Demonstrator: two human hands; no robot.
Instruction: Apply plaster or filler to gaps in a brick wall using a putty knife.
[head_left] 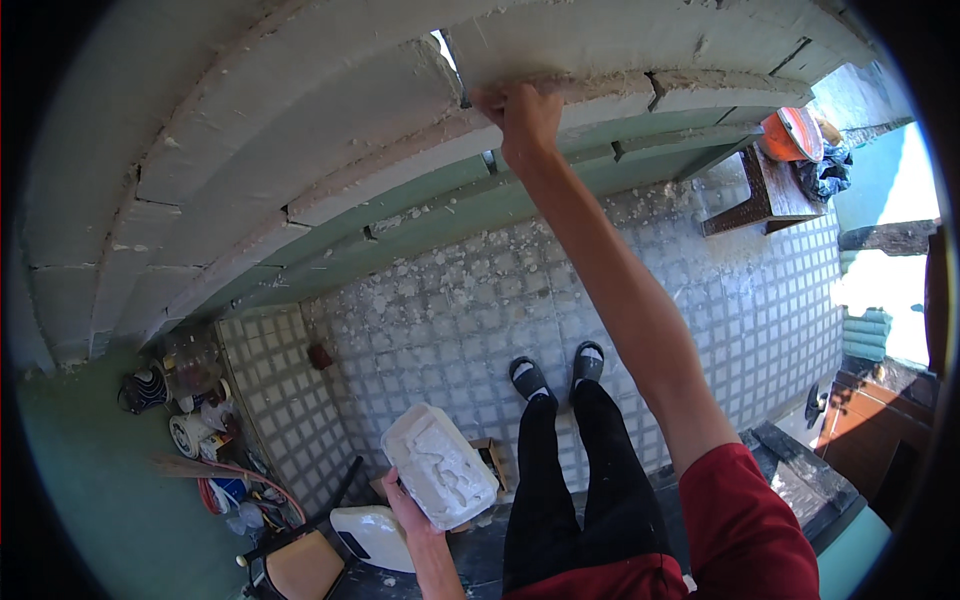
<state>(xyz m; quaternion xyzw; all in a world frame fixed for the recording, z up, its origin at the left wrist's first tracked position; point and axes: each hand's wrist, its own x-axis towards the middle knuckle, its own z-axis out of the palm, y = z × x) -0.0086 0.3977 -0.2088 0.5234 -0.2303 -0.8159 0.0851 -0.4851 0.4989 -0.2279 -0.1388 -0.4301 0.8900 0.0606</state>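
Observation:
My left hand (405, 508) grips the rim and side of a white rectangular tub (392, 440) at waist height. Thick white paste (440, 462) fills the tub, its surface lumpy and scooped. Far out ahead, my right arm reaches to a wall of large pale blocks (350, 100). My right hand (528, 118) is closed, with its fingers against a rough, paste-smeared joint just beside a gap between two blocks. Whatever those fingers may hold is hidden. Daylight shows through the upper part of the gap.
White splatter covers the tiled floor (420, 310). A wooden bench (765, 190) bears an orange bucket (792, 135) and a black plastic bag (825, 175) at the right. Jars, hoses and clutter (215, 430) crowd the left. A chair (305, 568) and white board (372, 537) stand near me.

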